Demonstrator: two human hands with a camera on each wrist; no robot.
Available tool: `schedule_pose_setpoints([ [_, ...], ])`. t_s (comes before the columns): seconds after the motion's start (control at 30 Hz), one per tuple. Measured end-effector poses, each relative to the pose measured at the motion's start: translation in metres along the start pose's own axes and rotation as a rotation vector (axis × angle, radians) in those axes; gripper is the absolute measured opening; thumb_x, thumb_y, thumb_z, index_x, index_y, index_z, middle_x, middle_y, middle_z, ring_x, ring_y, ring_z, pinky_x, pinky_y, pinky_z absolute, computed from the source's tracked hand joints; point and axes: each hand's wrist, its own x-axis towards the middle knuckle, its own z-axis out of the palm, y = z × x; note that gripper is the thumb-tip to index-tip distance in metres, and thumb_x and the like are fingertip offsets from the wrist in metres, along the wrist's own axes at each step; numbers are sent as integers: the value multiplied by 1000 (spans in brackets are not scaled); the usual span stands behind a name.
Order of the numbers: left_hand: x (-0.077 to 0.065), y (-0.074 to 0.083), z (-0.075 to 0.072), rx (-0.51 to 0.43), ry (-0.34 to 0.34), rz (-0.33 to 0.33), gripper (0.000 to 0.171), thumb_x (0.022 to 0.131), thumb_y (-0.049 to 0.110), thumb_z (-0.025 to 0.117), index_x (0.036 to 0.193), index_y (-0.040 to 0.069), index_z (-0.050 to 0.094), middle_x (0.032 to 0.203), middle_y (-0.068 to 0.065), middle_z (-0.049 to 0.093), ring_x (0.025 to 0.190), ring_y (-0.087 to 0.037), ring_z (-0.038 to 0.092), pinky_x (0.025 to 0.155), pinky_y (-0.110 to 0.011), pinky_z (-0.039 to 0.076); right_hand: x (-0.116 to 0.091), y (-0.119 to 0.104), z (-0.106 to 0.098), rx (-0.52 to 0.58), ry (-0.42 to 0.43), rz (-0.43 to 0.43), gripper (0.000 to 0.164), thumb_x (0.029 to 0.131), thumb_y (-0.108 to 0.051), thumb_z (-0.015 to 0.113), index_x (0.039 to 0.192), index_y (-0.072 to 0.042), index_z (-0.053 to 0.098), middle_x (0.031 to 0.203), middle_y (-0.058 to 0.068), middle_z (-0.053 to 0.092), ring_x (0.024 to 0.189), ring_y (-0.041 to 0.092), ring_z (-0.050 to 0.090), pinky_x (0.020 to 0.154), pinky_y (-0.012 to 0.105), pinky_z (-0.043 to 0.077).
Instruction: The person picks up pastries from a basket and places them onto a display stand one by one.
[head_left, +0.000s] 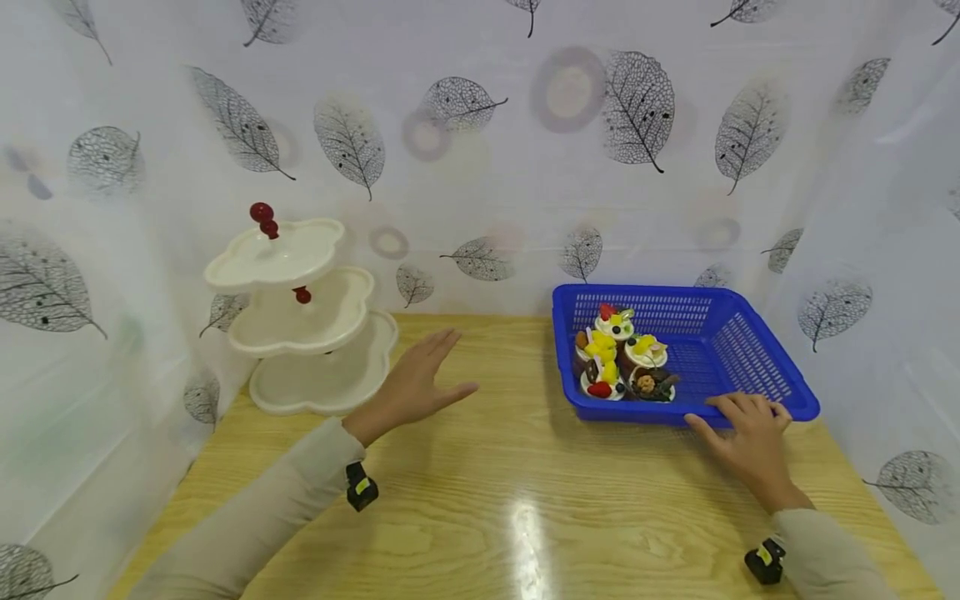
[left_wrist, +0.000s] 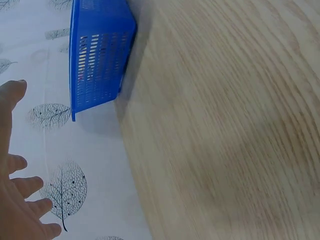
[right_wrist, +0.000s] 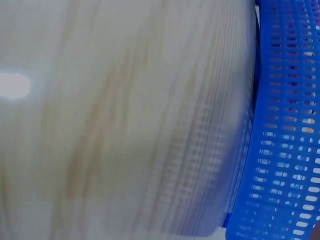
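Observation:
In the head view my left hand (head_left: 416,383) is held over the table with fingers straight and thumb spread, holding nothing. It is beside a white three-tier stand (head_left: 324,387) with scalloped plates and red knobs. The left wrist view shows the same fingers (left_wrist: 31,186) apart from the blue basket (left_wrist: 95,65). My right hand (head_left: 753,446) is at the front rim of the blue basket (head_left: 705,412), fingers loosely bent over it and thumb apart. Several toy cupcakes (head_left: 647,352) with fruit toppings sit in the basket's left part. The right wrist view shows the basket's perforated wall (right_wrist: 280,160).
The wood-grain table (head_left: 480,500) carries the stand at the back left and the basket at the back right. A white curtain (head_left: 480,192) with leaf prints hangs behind and on both sides.

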Motion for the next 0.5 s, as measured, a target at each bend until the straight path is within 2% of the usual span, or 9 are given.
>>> schedule_pose_setpoints([
  [0.23,-8,-13,-4,-70,9,-54,86,87,57,61,151,11,28,155,-14,28,141,-35,28,111,-54,28,6,-35,26,8,36,-58,64,85,-63,57,92,-1,69,86,16,63,87,40,47,81,66,21],
  [0.5,-18,-24,-7,-132,30,-97,86,86,54,64,150,7,30,153,-16,31,141,-34,28,113,-52,26,5,-88,56,21,16,-64,51,85,-54,64,94,-3,69,90,13,63,91,36,49,84,64,22],
])
